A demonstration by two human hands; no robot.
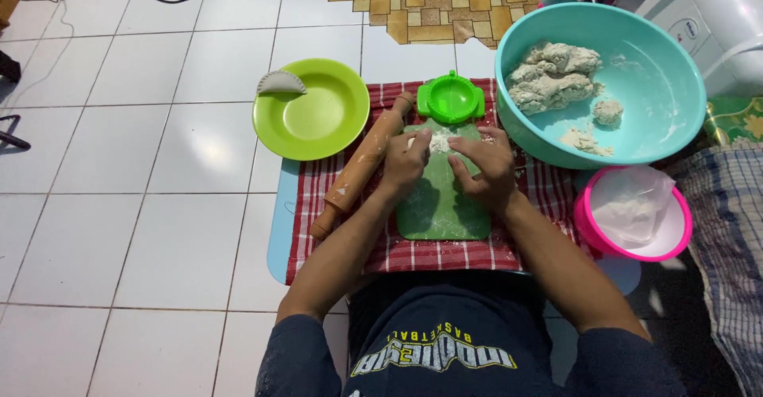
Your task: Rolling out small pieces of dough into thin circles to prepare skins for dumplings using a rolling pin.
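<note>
My left hand point(405, 162) and my right hand point(485, 166) press down together on a small piece of pale dough point(439, 141) at the far end of a green cutting board point(441, 206). The board lies on a red checked cloth point(413, 250). Just beyond the dough sits a round green dumpling press point(451, 98). A wooden rolling pin point(359, 166) rests diagonally on the cloth, touching the left side of my left hand.
A lime green plate point(318, 119) holding one shaped dumpling point(280, 84) is on the tiled floor to the left. A teal bowl point(660, 71) with a lump of dough point(552, 75) stands at the right, and a pink bowl point(632, 214) with a white bag nearer.
</note>
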